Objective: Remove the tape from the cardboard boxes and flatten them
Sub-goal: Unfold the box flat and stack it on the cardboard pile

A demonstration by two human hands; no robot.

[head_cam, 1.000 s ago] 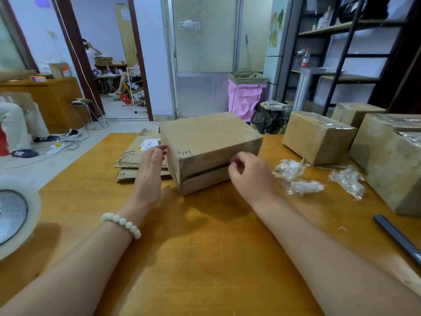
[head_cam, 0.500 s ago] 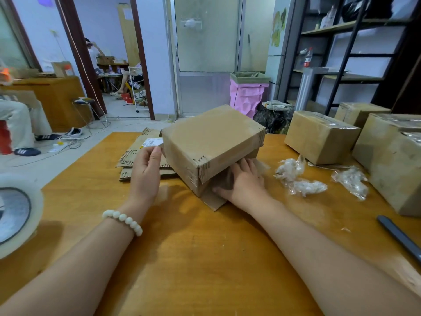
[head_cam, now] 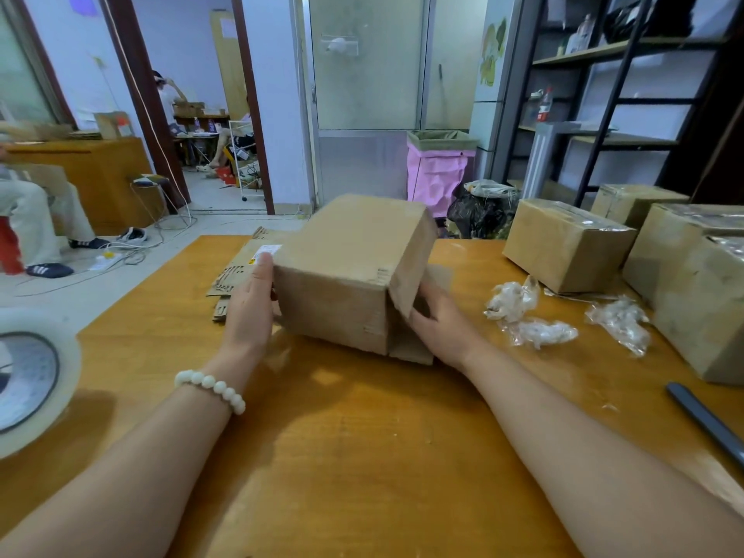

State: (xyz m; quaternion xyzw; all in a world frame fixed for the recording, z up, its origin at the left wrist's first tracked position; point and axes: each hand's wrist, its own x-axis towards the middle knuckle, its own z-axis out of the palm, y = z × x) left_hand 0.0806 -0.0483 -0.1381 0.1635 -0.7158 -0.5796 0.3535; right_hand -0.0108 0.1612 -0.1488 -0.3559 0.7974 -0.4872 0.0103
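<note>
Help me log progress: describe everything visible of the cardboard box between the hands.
The box is plain brown cardboard with no tape visible on the faces shown. It sits on the table with its right end open: one flap stands outward, another lies flat below. The left hand presses flat against its left side. The right hand reaches into the open end, fingers hidden behind the flap.

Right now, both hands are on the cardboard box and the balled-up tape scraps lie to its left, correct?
No. In the head view the balled-up tape scraps lie to the right of the cardboard box. The left hand and right hand are both on it.
</note>
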